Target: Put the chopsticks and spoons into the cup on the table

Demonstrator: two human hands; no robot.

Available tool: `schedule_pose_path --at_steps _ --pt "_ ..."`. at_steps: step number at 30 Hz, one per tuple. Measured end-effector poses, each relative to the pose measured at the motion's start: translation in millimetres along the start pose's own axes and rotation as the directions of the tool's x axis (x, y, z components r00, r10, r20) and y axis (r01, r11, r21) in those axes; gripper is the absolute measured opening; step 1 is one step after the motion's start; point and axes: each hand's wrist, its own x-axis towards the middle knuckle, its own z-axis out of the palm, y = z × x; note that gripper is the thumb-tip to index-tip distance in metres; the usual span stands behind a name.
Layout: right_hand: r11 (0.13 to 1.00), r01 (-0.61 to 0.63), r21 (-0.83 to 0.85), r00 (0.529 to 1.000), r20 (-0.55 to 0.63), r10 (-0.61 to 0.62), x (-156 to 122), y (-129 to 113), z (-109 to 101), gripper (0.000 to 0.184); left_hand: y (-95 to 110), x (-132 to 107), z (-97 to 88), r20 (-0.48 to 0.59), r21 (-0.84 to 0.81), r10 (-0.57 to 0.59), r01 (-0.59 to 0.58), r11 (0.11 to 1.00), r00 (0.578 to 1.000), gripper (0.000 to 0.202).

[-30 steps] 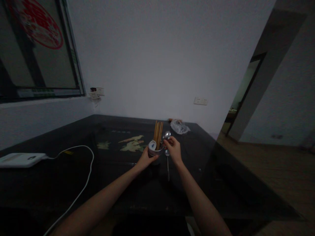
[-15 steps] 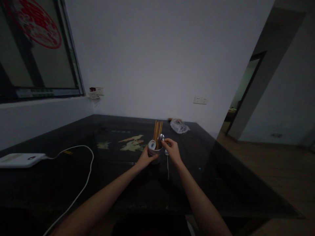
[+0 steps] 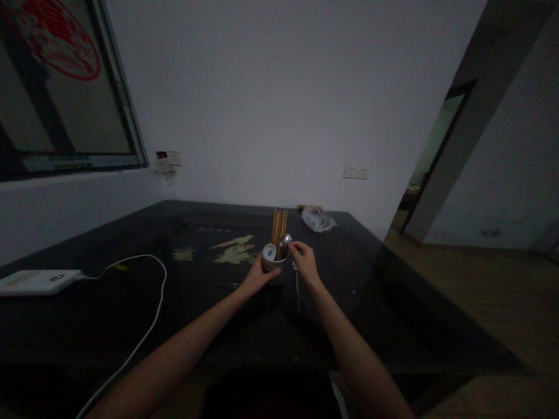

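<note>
A pale holder (image 3: pixel 274 264) stands on the dark table with several wooden chopsticks (image 3: pixel 279 226) upright in it. My left hand (image 3: pixel 258 276) is wrapped round its left side and front, the thumb across the front. A white ceramic spoon (image 3: pixel 269 252) with a blue mark leans at the holder's left rim. At the right rim, a metal spoon (image 3: pixel 285 240) shows its bowl upward, and my right hand (image 3: pixel 304 263) pinches the edge of that bowl. The handle's lower end is hidden in the holder. A second metal spoon (image 3: pixel 297 292) lies on the table below my right hand.
A crumpled clear plastic bag (image 3: pixel 318 219) lies near the wall at the table's far side. To the left sits a white power bank (image 3: pixel 39 282), its white cable (image 3: pixel 161 302) curving toward the near edge. The dark tabletop (image 3: pixel 362 326) ends in a slanted edge on the right.
The view has tilted down slightly, so the scene sits a little higher. Both hands keep their places at the holder; the metal spoon in my right fingers has barely shifted.
</note>
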Motion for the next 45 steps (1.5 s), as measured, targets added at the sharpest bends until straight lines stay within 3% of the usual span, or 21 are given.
schedule_pose_path --at_steps 7,15,32,36,40,43,45 --pt "0.989 -0.126 0.076 0.992 -0.020 0.128 2.6 13.1 -0.6 0.031 3.0 -2.1 -0.7 -0.015 0.024 -0.019 0.020 1.000 1.000 0.071" --pt "0.973 -0.160 0.167 0.986 -0.028 0.167 1.7 15.6 3.0 0.036 8.7 -2.8 0.3 -0.021 0.047 -0.017 0.018 0.999 1.000 0.069" --pt "0.971 -0.222 0.092 0.970 -0.084 0.230 0.9 17.1 -2.4 0.040 7.3 -3.5 0.9 -0.039 0.009 -0.032 0.032 0.999 0.999 0.073" --pt "0.978 -0.185 0.098 0.970 -0.145 0.197 4.5 6.7 -15.4 0.043 1.3 -1.6 -0.1 -0.062 -0.005 -0.015 0.015 1.000 0.998 0.075" --pt "0.991 -0.105 0.085 0.964 -0.235 0.123 14.6 -13.0 -43.1 0.047 -0.4 -0.5 -0.7 -0.055 -0.027 -0.015 0.014 1.000 0.998 0.075" --pt "0.999 -0.053 0.010 0.975 -0.217 0.054 19.4 -16.5 -64.4 0.045 3.4 -1.6 -1.4 -0.070 -0.014 -0.022 0.021 1.000 0.997 0.076" --pt "0.997 -0.042 -0.066 0.989 -0.145 0.032 16.8 -6.2 -74.6 0.042 6.5 -2.5 -2.4 -0.082 -0.003 -0.001 0.000 1.000 0.997 0.074"
